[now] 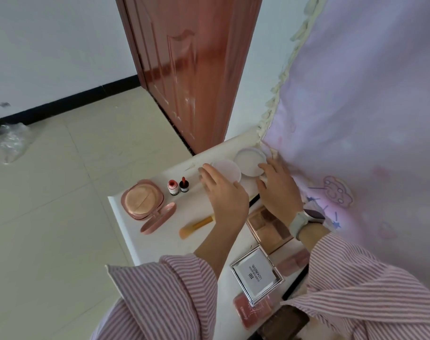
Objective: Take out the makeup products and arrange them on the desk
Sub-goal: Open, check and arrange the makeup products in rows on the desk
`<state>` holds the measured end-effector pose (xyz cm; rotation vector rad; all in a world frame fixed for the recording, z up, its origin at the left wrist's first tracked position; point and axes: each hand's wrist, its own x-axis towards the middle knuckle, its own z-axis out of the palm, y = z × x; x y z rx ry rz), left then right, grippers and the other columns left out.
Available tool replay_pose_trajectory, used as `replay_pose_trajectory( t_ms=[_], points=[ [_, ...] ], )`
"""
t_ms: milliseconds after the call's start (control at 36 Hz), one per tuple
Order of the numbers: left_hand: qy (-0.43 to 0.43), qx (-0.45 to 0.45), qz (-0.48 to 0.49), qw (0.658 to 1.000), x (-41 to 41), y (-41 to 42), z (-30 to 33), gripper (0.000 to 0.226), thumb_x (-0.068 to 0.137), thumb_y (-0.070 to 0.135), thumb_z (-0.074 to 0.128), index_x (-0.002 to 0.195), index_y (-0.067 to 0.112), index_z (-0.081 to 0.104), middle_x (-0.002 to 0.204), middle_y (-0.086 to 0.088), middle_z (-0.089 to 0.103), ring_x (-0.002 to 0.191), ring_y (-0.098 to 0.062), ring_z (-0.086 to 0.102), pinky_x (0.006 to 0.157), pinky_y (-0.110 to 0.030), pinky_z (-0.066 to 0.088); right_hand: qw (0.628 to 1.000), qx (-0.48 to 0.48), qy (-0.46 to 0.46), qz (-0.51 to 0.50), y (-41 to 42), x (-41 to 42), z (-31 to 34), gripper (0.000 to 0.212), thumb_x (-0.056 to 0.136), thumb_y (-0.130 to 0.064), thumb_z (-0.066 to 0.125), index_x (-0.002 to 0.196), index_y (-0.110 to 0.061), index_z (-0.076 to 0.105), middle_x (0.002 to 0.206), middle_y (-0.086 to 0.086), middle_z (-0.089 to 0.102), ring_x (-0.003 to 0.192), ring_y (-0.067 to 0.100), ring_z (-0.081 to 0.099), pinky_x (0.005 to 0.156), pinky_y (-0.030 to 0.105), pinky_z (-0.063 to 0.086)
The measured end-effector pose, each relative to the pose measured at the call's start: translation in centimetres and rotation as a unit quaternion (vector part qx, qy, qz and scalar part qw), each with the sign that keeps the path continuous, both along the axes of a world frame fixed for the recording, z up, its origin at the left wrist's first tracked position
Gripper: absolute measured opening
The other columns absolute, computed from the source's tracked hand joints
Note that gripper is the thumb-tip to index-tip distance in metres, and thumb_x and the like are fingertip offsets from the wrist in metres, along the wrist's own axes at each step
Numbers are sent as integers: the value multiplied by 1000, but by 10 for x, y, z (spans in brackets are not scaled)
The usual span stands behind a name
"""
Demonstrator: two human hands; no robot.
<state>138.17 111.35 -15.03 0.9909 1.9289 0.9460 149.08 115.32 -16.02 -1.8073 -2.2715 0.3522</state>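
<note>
Pink-striped sleeves (174,285) are seen nearest, above a silver-framed box (257,274) on the white desk (125,217). Towards 12 o'clock, the left hand (223,195) is spread flat, fingers straight, by a round white puff (227,169). The right hand (279,190), fingers relaxed, touches the open white compact (249,161) at 1 o'clock. The pink cushion compact (143,200) sits at 10 o'clock by the desk's left edge.

On my white desk (125,217): an open pink compact (143,200) at nine o'clock, two small bottles (178,187) beside it, a brush (196,225) lying flat at centre, round white cases (238,165) at twelve, palettes (268,227) towards five.
</note>
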Motion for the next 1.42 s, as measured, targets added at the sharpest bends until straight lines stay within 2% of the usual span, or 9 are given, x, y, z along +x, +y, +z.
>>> replay_pose_trajectory(
  t_ms=[167, 306, 472, 556, 750, 972, 1111, 1333, 1417],
  points=[
    [91, -10, -79, 993, -5, -2, -9, 75, 92, 6, 44, 143, -6, -9, 153, -22, -11, 142, -33, -10, 115, -34, -3, 999, -34, 9, 29, -5, 4, -3, 44, 91, -6, 44, 135, -2, 38, 149, 17, 28, 142, 30, 12, 110, 37, 24],
    [142, 33, -122, 982, -12, -17, 2, 66, 92, 9, 44, 147, 6, 7, 156, -15, -1, 143, -33, -5, 114, -42, 7, 994, 20, 109, 1, -22, 4, 7, 31, 90, -1, 49, 120, -2, 54, 131, 15, 49, 126, 30, 41, 103, 42, 37],
    [193, 160, -114, 961, -32, -91, -3, 35, 82, 4, 53, 117, 9, 57, 129, -13, 52, 120, -30, 48, 89, -42, 42, 987, 58, 89, 116, -56, -5, 6, 23, 82, -13, 48, 94, -7, 66, 94, 8, 62, 91, 26, 54, 74, 42, 49],
    [215, 161, -118, 956, -43, -122, -15, 32, 82, 10, 45, 112, 11, 58, 121, -9, 56, 112, -25, 49, 90, -37, 43, 979, 82, 21, 184, -68, -20, 6, 30, 81, -25, 42, 91, -13, 68, 90, 3, 63, 88, 26, 57, 70, 38, 46],
    [289, 123, -114, 942, -66, -165, -31, 40, 77, 5, 54, 116, 11, 52, 119, -11, 55, 112, -25, 46, 91, -35, 39, 963, 86, -65, 246, -71, -43, -6, 10, 72, -9, 71, 82, -10, 67, 82, 6, 59, 79, 30, 56, 64, 40, 45],
    [340, 52, -120, 931, -80, -170, -48, 48, 85, 19, 42, 130, 1, 44, 132, -16, 48, 127, -31, 38, 106, -41, 30, 954, 93, -63, 280, -60, -47, -8, 11, 74, -4, 66, 75, -10, 56, 76, 5, 57, 74, 29, 55, 57, 34, 42],
    [387, 55, -134, 911, -81, -172, -55, 42, 89, 22, 38, 121, 1, 55, 133, -18, 50, 129, -32, 36, 104, -46, 35, 952, 138, -51, 270, -55, -27, -1, 13, 88, -11, 41, 83, -10, 53, 83, 4, 56, 79, 20, 38, 61, 35, 41],
    [417, 45, -137, 897, -80, -171, -55, 43, 89, 23, 37, 123, 5, 56, 134, -16, 51, 128, -32, 41, 102, -44, 34, 963, 94, -138, 211, -23, 12, -1, 28, 62, 18, 59, 81, -1, 55, 88, 18, 56, 88, 30, 40, 64, 41, 49],
    [415, 39, -139, 898, -79, -170, -54, 44, 89, 23, 36, 123, 5, 56, 134, -16, 51, 129, -33, 42, 102, -44, 34, 968, 38, -191, 160, -16, 19, -3, 35, 68, 14, 54, 100, -2, 58, 104, 19, 53, 100, 37, 45, 71, 49, 49]
  ],
)
